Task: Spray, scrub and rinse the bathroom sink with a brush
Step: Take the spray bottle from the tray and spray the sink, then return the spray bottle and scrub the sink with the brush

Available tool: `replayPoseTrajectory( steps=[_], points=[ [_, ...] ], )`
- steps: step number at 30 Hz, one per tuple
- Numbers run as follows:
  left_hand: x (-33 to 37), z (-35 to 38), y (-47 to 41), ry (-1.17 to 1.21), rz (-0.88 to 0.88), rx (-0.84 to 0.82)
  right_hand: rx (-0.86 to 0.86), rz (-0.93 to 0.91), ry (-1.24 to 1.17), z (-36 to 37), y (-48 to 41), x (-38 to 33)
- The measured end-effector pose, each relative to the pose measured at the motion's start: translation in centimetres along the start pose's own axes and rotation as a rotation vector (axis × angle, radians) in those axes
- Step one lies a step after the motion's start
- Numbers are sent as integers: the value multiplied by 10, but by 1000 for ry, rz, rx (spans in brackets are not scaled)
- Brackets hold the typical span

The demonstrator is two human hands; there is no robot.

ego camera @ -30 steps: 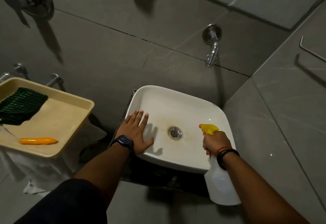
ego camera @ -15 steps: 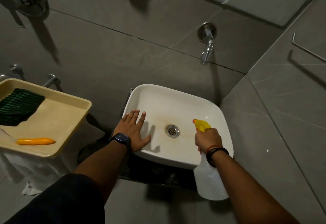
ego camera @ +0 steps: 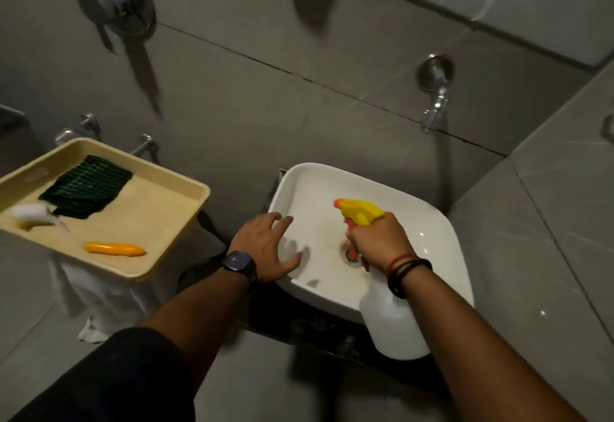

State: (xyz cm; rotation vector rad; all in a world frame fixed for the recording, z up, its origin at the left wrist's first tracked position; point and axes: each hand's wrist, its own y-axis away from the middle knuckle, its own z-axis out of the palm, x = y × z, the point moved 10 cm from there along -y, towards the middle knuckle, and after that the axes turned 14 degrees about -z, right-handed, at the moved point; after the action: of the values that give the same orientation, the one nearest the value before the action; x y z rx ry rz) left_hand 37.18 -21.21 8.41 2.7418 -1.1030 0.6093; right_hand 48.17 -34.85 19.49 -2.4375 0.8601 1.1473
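A white, square-cornered sink (ego camera: pixel 428 238) sits right of centre in the frame against a grey tiled wall, its basin faintly stained yellow-brown around the metal drain (ego camera: pixel 349 255). The person's right hand (ego camera: pixel 378 242) has its grip clamped around the neck of a white spray bottle (ego camera: pixel 392 328) with a yellow trigger head (ego camera: pixel 360 211), the orange-tipped nozzle pointing toward the upper left over the basin. The left hand (ego camera: pixel 265 247), fingers spread apart and holding nothing, rests flat on the sink's left rim; a dark watch (ego camera: pixel 237 262) is on that wrist, dark and red bands (ego camera: pixel 407 270) on the other. A chrome tap (ego camera: pixel 433 95) juts from the wall above the sink. At the left of the frame, a cream tray (ego camera: pixel 172 232) holds a dark green scrub pad (ego camera: pixel 86 185), an orange handle (ego camera: pixel 114 249) and a blurred white object (ego camera: pixel 31 214) whose identity cannot be told. White cloth (ego camera: pixel 99 295) hangs beneath the tray. No label or writing is readable.
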Motion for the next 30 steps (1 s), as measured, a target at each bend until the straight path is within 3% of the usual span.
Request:
replayPoseTrajectory(
  steps=[3,7,12,15,25,30],
  points=[
    [-82,-36,1,55,-151,89,-15,-205,-82,72,-40,-87],
    [-229,-69,3,-25,-412,134,80,-326,-355,178,-87,-156],
    [-396,-89,9,-84,-671,170,72,-310,-420,325,-146,-159],
    [-461,-86,6,-101,-759,185,95,-267,-412,387,-183,-144],
    [-519,-52,-6,-111,-793,180,143,-206,-441,480,-233,-105],
    [-519,-48,-7,-139,-796,167,-35,-103,-415,494,-226,-88]
  ],
)
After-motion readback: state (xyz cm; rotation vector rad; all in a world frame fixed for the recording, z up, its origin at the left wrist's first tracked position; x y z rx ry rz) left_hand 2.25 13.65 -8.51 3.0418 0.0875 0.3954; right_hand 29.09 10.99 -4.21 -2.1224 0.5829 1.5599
